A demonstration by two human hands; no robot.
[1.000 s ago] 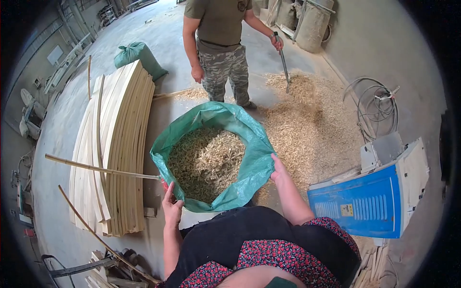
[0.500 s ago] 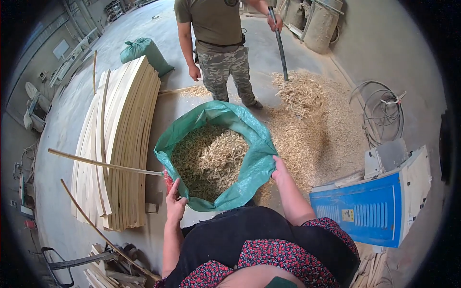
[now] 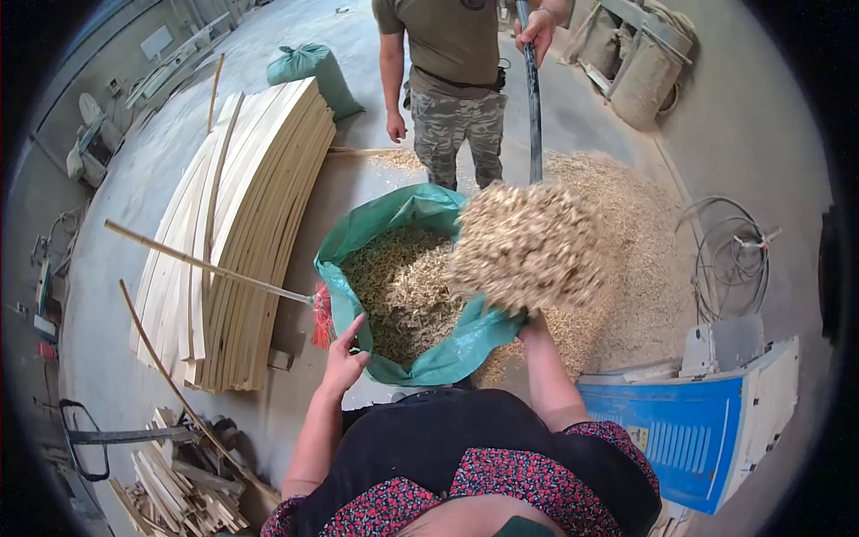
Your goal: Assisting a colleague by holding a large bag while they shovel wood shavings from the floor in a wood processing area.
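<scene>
A green woven sack (image 3: 447,358) stands with its wide mouth open in front of me, partly filled with wood shavings (image 3: 398,286). At the near left of its rim, my left hand (image 3: 343,362) holds the edge, index finger stretched along it. My right hand (image 3: 534,329) grips the rim at the near right, its fingers partly hidden under a heap of shavings (image 3: 528,242). That heap hangs over the sack's right side, blurred, at the end of a long dark handle (image 3: 534,116). Another person's hand (image 3: 537,34) holds the handle; the tool's head is hidden.
A shavings pile (image 3: 640,251) spreads right of the sack. Stacked boards (image 3: 246,233) and a red-bristled broom (image 3: 322,315) are at left. A tied green sack (image 3: 313,76) lies behind. A blue metal cabinet (image 3: 671,438) and coiled hose (image 3: 734,259) stand right.
The other person has brought the loaded long-handled tool from the pile toward me, over the sack's right rim. My hands stay at the rim, and the view has shifted slightly.
</scene>
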